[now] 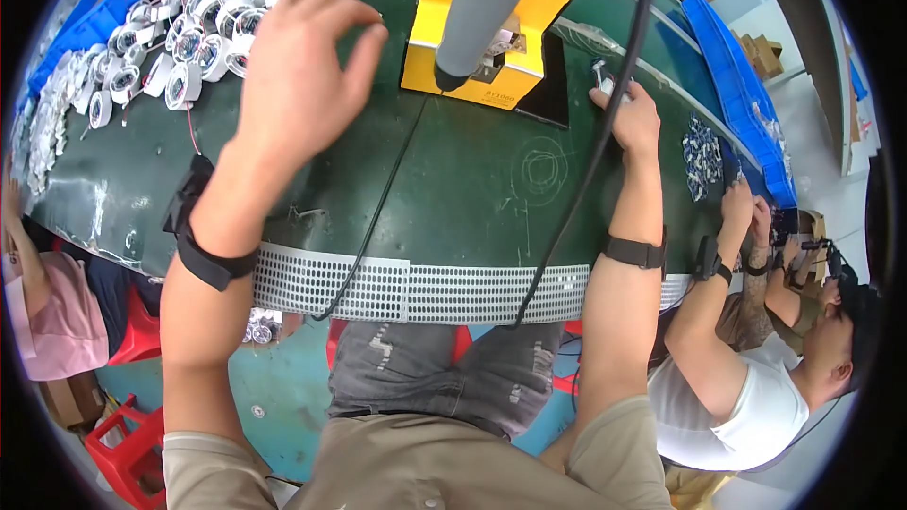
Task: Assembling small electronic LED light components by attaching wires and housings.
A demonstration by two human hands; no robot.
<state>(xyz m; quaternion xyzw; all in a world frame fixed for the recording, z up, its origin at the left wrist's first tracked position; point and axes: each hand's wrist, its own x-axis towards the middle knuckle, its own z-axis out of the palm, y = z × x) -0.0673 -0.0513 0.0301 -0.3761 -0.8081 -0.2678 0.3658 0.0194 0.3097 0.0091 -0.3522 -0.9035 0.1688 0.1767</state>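
Observation:
My left hand (307, 71) hovers at the near edge of a pile of white round lamp housings (213, 52) with clear lenses and thin wires. Its thumb stands apart from the bent forefinger, nothing shows between them, and the other fingertips are hidden. Over on the right, my right hand (635, 118) is closed around a small white-and-silver part (603, 76), whose exact kind I cannot make out. Between the hands stands a yellow machine (529, 49) on a dark base, with a grey cylindrical electric screwdriver (472, 24) hanging in front of it.
Black cables (392, 175) cross the green table (453, 198), which has a perforated white strip (491, 291) along its near edge. Small blue-and-white parts (701, 156) lie heaped at right, near a blue tray (737, 85). A co-worker (746, 387) sits at right, another person (61, 312) at left.

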